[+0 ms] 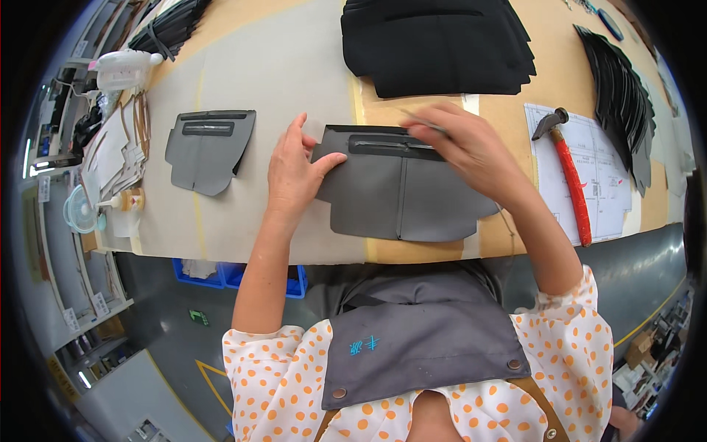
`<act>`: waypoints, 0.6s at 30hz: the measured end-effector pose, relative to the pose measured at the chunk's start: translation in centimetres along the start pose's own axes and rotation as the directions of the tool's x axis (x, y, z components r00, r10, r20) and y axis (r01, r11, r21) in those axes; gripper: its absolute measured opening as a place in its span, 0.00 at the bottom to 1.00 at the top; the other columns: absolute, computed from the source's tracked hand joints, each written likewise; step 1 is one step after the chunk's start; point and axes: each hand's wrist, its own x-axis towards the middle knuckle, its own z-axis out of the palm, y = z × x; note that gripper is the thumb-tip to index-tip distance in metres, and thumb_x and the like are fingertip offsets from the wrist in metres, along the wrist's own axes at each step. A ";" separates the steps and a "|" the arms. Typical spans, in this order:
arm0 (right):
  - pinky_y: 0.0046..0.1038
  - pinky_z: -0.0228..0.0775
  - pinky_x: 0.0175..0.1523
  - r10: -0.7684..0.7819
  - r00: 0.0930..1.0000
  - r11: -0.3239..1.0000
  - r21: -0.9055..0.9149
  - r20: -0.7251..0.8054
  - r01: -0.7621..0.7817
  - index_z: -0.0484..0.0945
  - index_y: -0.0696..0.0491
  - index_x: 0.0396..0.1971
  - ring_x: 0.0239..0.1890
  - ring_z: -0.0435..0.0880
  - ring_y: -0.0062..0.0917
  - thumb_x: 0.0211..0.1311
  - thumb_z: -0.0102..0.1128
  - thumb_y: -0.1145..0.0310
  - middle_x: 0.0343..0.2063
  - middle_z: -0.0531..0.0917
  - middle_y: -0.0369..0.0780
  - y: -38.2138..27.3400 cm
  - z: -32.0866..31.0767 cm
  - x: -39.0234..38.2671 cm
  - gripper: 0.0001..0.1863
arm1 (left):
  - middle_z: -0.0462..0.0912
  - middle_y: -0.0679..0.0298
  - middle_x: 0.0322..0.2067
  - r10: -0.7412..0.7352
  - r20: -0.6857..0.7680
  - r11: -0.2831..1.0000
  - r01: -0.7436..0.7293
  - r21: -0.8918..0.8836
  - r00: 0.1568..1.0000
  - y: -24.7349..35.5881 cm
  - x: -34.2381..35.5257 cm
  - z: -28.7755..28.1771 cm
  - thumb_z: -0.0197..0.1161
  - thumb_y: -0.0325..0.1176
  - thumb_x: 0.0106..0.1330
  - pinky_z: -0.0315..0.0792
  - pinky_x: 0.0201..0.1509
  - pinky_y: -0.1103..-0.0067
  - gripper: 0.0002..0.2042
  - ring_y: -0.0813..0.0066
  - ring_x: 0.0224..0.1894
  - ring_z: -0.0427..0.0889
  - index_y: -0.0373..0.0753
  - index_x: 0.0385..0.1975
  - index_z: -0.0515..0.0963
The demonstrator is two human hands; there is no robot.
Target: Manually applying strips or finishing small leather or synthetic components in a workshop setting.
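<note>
A dark grey leather-like panel [364, 191] lies flat before me, with a central seam and notched lower corners. Along its top runs a black band with a framed slot [383, 142]. My left hand [294, 166] is at its upper left corner, thumb resting on the edge and fingers spread. Above the panel's upper right, my right hand [471, 144] pinches a thin, slim tool [426, 122] whose end points left; its exact kind is unclear. Further left rests a smaller-looking grey panel [210, 155] with a similar slot.
A stack of black pieces [438, 48] stands at the back. On the right, a red-handled hammer [571, 177] lies on a printed sheet [604, 210], beside fanned dark pieces [618, 96]. A glue bottle [127, 200] and paper scraps [118, 151] sit left. Blue bins [265, 280] are below the table.
</note>
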 end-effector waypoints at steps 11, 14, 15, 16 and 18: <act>0.35 0.68 0.40 0.177 0.930 0.969 -0.221 0.323 -0.108 0.80 0.57 0.36 0.34 0.79 0.36 0.66 0.69 0.61 0.28 0.79 0.42 -1.0 2.8 2.2 0.14 | 0.83 0.68 0.33 -0.112 0.475 0.918 0.274 -0.286 0.873 -0.4 -1.2 -4.5 0.72 0.29 0.64 0.80 0.41 0.78 0.19 0.84 0.37 0.80 0.32 0.53 0.80; 0.32 0.66 0.36 0.331 0.858 0.944 -0.139 0.392 -0.300 0.80 0.57 0.36 0.28 0.74 0.30 0.67 0.68 0.62 0.24 0.77 0.41 -2.3 2.6 1.6 0.13 | 0.84 0.69 0.33 -0.163 0.582 0.728 0.496 -0.474 0.796 0.1 -2.2 -4.2 0.70 0.28 0.67 0.82 0.41 0.80 0.16 0.84 0.36 0.81 0.30 0.52 0.79; 0.31 0.65 0.35 0.294 0.875 0.956 -0.100 0.385 -0.277 0.80 0.58 0.37 0.27 0.72 0.28 0.67 0.68 0.63 0.23 0.76 0.41 -2.3 2.8 1.4 0.12 | 0.83 0.68 0.32 -0.173 0.588 0.594 0.560 -0.578 0.790 0.6 -2.6 -3.8 0.69 0.29 0.68 0.83 0.41 0.81 0.17 0.83 0.34 0.82 0.28 0.53 0.78; 0.30 0.64 0.34 0.257 0.891 0.966 -0.061 0.375 -0.253 0.81 0.58 0.38 0.26 0.70 0.26 0.68 0.67 0.63 0.22 0.76 0.41 -2.3 2.9 1.3 0.12 | 0.83 0.68 0.32 -0.177 0.590 0.592 0.564 -0.576 0.788 0.9 -3.0 -3.6 0.69 0.29 0.68 0.83 0.41 0.81 0.17 0.83 0.34 0.82 0.28 0.53 0.78; 0.30 0.64 0.34 0.264 0.888 0.962 -0.040 0.376 -0.270 0.81 0.58 0.39 0.26 0.70 0.25 0.68 0.67 0.64 0.22 0.76 0.41 -2.6 3.5 1.2 0.12 | 0.85 0.69 0.34 -0.063 0.554 0.555 0.490 -0.672 0.830 1.6 -3.7 -3.3 0.71 0.28 0.67 0.81 0.40 0.82 0.17 0.82 0.33 0.82 0.30 0.53 0.79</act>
